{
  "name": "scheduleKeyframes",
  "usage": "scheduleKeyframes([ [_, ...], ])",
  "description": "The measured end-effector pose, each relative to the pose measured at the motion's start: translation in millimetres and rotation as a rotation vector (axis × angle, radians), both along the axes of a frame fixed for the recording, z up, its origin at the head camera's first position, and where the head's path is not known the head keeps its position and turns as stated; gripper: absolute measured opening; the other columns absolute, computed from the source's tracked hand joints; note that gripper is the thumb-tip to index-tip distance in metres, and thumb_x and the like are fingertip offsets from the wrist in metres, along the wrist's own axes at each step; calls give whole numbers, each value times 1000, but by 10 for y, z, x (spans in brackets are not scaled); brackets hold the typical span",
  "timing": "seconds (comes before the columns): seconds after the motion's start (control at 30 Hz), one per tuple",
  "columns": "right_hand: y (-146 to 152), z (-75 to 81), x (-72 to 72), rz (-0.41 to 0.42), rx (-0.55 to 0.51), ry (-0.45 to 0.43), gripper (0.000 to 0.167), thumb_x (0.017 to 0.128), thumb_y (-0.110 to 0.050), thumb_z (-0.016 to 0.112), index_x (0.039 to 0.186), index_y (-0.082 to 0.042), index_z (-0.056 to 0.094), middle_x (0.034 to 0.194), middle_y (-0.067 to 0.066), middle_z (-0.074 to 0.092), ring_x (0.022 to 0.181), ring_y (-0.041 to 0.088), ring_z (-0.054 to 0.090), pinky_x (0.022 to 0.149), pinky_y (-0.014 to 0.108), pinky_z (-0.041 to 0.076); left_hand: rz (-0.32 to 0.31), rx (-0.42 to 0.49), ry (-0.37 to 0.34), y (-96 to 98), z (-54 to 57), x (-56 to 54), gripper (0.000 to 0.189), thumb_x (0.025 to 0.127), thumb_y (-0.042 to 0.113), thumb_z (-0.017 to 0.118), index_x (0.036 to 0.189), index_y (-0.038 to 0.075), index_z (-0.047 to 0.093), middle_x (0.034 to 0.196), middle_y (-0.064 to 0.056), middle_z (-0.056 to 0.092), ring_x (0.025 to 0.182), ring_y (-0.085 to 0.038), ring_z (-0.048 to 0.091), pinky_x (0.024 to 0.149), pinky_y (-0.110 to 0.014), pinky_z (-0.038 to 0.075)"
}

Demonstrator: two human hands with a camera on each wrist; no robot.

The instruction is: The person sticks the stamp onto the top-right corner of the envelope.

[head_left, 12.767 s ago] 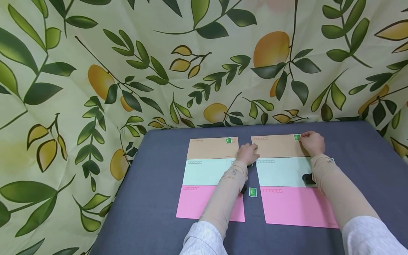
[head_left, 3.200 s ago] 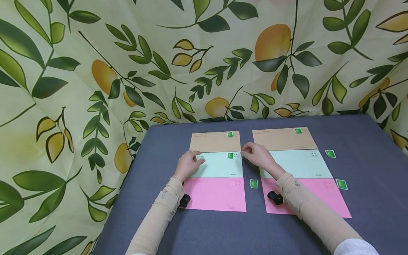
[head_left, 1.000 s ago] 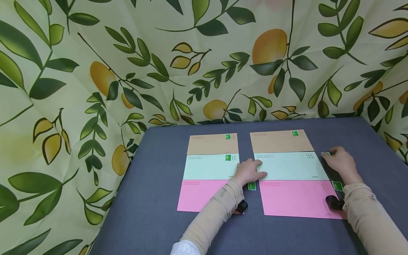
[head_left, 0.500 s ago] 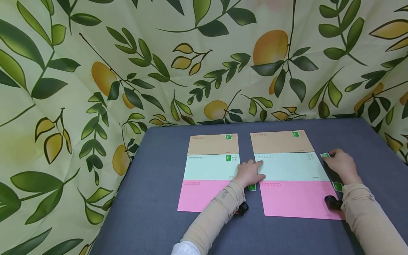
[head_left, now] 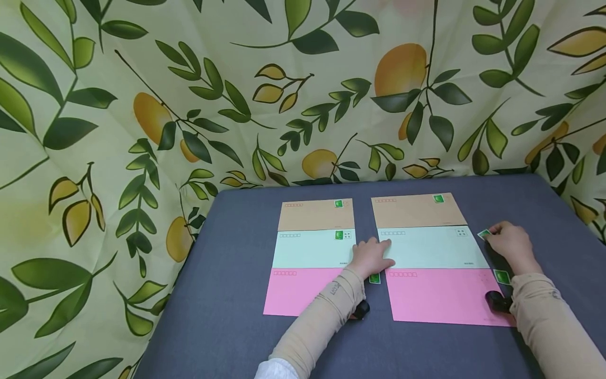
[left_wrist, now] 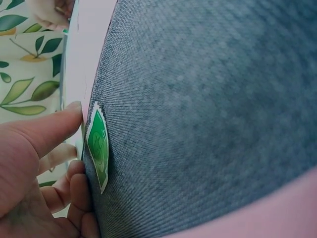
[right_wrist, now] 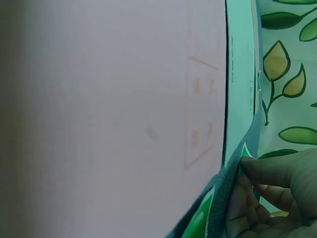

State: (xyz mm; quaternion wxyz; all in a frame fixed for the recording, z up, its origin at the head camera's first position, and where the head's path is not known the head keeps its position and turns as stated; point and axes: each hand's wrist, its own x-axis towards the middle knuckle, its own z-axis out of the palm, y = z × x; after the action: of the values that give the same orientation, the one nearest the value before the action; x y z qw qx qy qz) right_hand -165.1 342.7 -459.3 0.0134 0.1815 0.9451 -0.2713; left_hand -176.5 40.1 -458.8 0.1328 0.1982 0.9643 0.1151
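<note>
My right hand pinches a green postage stamp to the right of the right-hand mint envelope. In the right wrist view, thumb and fingers meet on that stamp. My left hand reaches across the gap between the two columns of envelopes, thumb and index finger spread at the mint envelope's left edge. A second green stamp lies on the cloth just below this hand; the left wrist view shows the stamp flat beside the thumb.
Another green stamp lies beside the right pink envelope. Both brown envelopes, left and right, bear stamps, as does the left mint envelope. The left pink envelope is partly under my left arm. A printed curtain hangs behind.
Earlier, a stamp was set on the right brown envelope and one appeared on the left mint envelope. My right hand then moved right to the loose stamp; my left hand moved to the right mint envelope.
</note>
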Motion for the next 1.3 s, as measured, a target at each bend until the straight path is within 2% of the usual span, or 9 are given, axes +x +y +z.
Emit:
scheduleKeyframes([
  [0.27, 15, 37, 25, -16, -37, -1, 29, 91, -9, 45, 106, 16, 48, 99, 35, 49, 83, 41, 47, 62, 39, 39, 1, -1, 9, -1, 11, 6, 53, 86, 45, 61, 136, 33, 48, 125, 1, 58, 103, -20, 55, 90, -37, 40],
  [0.43, 19, 55, 57, -33, -71, 18, 33, 93, -14, 46, 108, 14, 50, 103, 34, 50, 84, 40, 48, 59, 32, 34, 1, -4, 7, 1, 12, 15, 53, 86, 45, 61, 136, 34, 47, 125, 1, 58, 103, -21, 55, 90, -37, 40],
  [0.57, -13, 69, 43, -31, -114, 29, 35, 93, -19, 49, 110, 12, 51, 101, 31, 53, 80, 34, 51, 56, 31, 37, 1, -3, 13, -1, 9, 12, 53, 86, 45, 61, 136, 34, 47, 125, 0, 58, 104, -21, 56, 88, -36, 40],
  [0.73, -100, 86, -11, -16, -168, 35, 37, 93, -23, 53, 111, 9, 53, 94, 24, 57, 74, 25, 55, 55, 30, 41, -2, 4, 12, 2, 6, 3, 53, 86, 45, 61, 136, 34, 47, 125, 0, 58, 103, -22, 56, 87, -36, 40],
  [1.0, -282, 70, -138, 19, -210, 10, 34, 91, -21, 54, 106, 9, 49, 89, 20, 52, 74, 25, 51, 54, 27, 40, -2, 7, 8, 8, 2, -10, 53, 85, 46, 61, 136, 34, 48, 125, 0, 58, 103, -21, 56, 88, -37, 40],
  [1.3, -379, -27, -225, 43, -183, -9, 29, 89, -18, 55, 101, 8, 50, 88, 20, 52, 79, 29, 48, 59, 28, 35, -3, 16, -9, -7, 13, -2, 54, 85, 45, 61, 136, 34, 47, 127, 0, 57, 107, -23, 56, 90, -38, 40],
])
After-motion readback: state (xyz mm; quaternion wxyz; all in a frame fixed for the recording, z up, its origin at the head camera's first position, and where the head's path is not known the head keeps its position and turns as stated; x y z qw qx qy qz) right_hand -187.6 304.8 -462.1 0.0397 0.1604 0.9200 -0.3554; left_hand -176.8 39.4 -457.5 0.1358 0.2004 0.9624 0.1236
